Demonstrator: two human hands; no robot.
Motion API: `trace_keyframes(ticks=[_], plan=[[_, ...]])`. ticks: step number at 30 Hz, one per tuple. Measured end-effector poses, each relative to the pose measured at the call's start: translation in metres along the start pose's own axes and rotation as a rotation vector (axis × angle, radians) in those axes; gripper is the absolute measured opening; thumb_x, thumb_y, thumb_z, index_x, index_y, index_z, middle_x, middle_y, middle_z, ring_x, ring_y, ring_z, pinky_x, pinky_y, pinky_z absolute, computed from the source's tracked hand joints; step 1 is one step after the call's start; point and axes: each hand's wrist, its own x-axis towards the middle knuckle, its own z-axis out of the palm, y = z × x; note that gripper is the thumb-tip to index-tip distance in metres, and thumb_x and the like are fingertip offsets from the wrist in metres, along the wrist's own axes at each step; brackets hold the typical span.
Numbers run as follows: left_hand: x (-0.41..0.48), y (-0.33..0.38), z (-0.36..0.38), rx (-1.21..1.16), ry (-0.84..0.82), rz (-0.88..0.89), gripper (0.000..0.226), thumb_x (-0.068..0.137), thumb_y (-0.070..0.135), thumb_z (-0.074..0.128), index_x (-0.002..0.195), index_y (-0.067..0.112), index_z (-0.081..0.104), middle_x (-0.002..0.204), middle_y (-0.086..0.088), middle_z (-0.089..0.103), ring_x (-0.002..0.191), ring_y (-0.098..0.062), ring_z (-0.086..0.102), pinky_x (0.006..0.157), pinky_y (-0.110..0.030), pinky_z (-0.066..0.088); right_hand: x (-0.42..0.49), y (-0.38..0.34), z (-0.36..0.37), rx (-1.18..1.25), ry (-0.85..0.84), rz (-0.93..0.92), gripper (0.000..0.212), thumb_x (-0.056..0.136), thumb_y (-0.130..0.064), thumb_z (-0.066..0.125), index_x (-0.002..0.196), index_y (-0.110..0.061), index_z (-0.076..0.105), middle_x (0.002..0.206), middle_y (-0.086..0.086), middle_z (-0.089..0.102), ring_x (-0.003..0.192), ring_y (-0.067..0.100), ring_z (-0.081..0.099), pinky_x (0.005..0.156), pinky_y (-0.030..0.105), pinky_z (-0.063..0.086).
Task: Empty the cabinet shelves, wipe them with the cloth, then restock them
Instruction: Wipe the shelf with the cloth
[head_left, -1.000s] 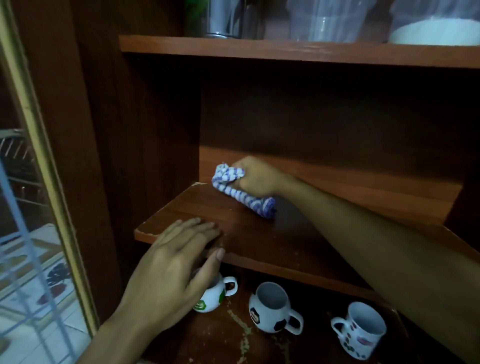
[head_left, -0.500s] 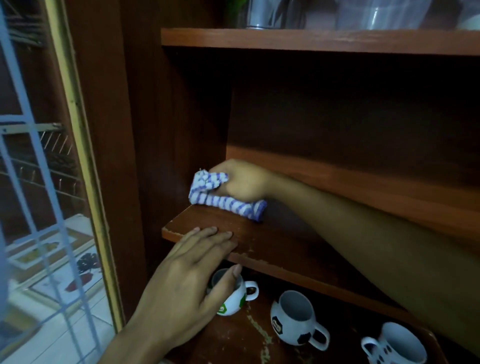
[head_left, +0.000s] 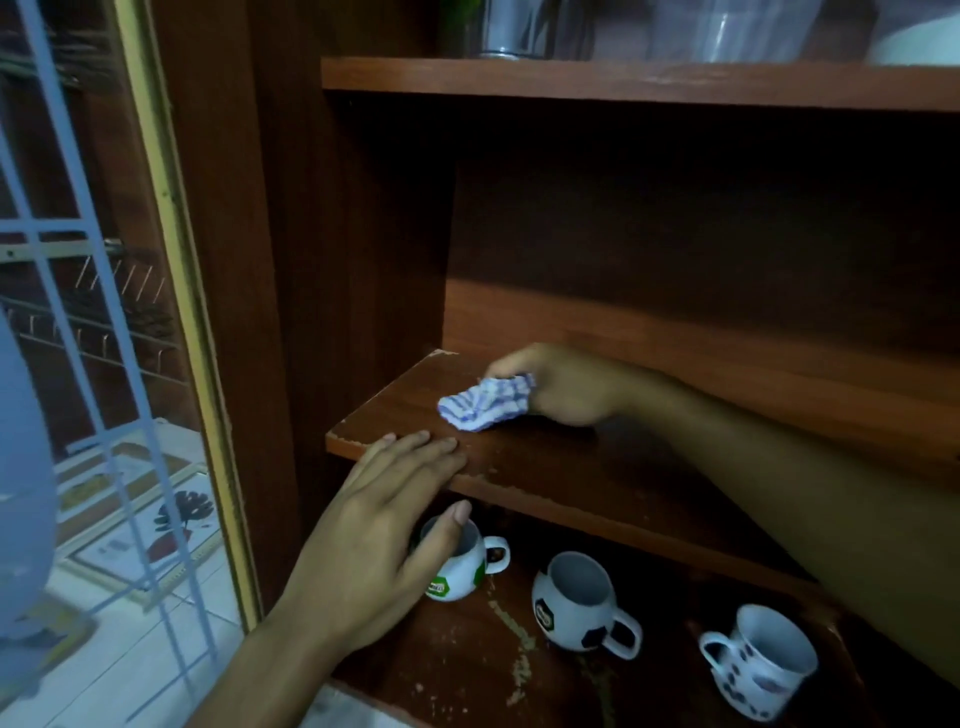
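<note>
1. The left hand (head_left: 374, 525) lies flat. Its fingers (head_left: 415, 452) are straight and together, and their tips rest on the front edge of the middle shelf (head_left: 597, 478), holding nothing.
2. Under the left thumb, partly hidden by it, a white-and-green mug (head_left: 462, 569) stands on the lower shelf (head_left: 467, 665).
3. Just beyond the left fingertips, deeper on the middle shelf, the bunched blue-striped cloth (head_left: 483, 404) touches the wood.
4. The right hand (head_left: 563, 387) has its fingers curled round the cloth's right end, gripping it.
5. Below the right forearm, a football-patterned mug (head_left: 576, 603) and a spotted mug (head_left: 758, 662) stand upright and apart.
6. High above both hands, the upper shelf (head_left: 623, 83) carries a metal cup (head_left: 511, 28).
</note>
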Motion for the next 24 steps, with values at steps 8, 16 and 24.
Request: trace_keyframes(ticks=[8, 16, 24], plan=[[-0.003, 0.003, 0.006, -0.052, 0.039, -0.008, 0.052, 0.1, 0.051, 0.033, 0.134, 0.02, 0.057, 0.141, 0.01, 0.051, 0.139, -0.003, 0.034, 0.12, -0.028, 0.013, -0.103, -0.018, -0.011, 0.007, 0.02, 0.202, 0.032, 0.087, -0.002, 0.055, 0.105, -0.024, 0.071, 0.097, -0.003, 0.074, 0.092, 0.015, 0.068, 0.086, 0.039, 0.053], [-0.006, 0.009, 0.01, -0.062, 0.05, -0.038, 0.055, 0.098, 0.052, 0.032, 0.133, 0.017, 0.057, 0.14, 0.006, 0.052, 0.138, -0.006, 0.034, 0.12, -0.028, 0.011, -0.152, -0.035, -0.051, -0.055, 0.25, 0.233, 0.044, 0.081, 0.011, 0.051, 0.097, -0.024, 0.073, 0.087, -0.011, 0.074, 0.076, -0.015, 0.062, 0.067, 0.01, 0.044], [0.011, 0.045, 0.009, -0.027, 0.015, -0.01, 0.055, 0.096, 0.052, 0.034, 0.13, 0.017, 0.059, 0.135, 0.001, 0.057, 0.136, -0.008, 0.032, 0.116, -0.038, 0.019, -0.173, 0.012, -0.025, -0.334, 0.264, 0.558, 0.027, 0.082, -0.004, 0.055, 0.093, -0.024, 0.07, 0.104, 0.004, 0.072, 0.102, 0.025, 0.064, 0.074, 0.022, 0.039]])
